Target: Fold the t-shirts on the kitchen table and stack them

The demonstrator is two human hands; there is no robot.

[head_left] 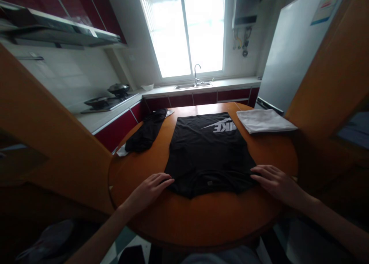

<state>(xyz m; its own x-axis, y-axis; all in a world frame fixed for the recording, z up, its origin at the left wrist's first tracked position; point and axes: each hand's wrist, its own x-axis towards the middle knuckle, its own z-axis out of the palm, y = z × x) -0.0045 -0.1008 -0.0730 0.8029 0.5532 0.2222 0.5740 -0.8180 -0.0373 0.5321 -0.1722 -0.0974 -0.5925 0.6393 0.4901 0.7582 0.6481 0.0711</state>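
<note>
A black T-shirt [207,156] lies spread flat on the wooden table [216,221]. Its neckline points toward me, and the white NIKE print appears upside down near the far end. My left hand [154,185] is at the left shoulder edge of the T-shirt, thumb and fingers closed on the fabric. On the opposite side, my right hand [272,179] pinches the right shoulder edge in the same way. The sleeves do not show, so they seem to be tucked underneath.
Dark clothing [147,131] with white parts lies at the table's left edge. A folded white cloth [263,120] rests at the back right. Beyond are a sink [193,85], a stove [109,103] with pans and a fridge [291,52]. Wooden frames stand on both sides.
</note>
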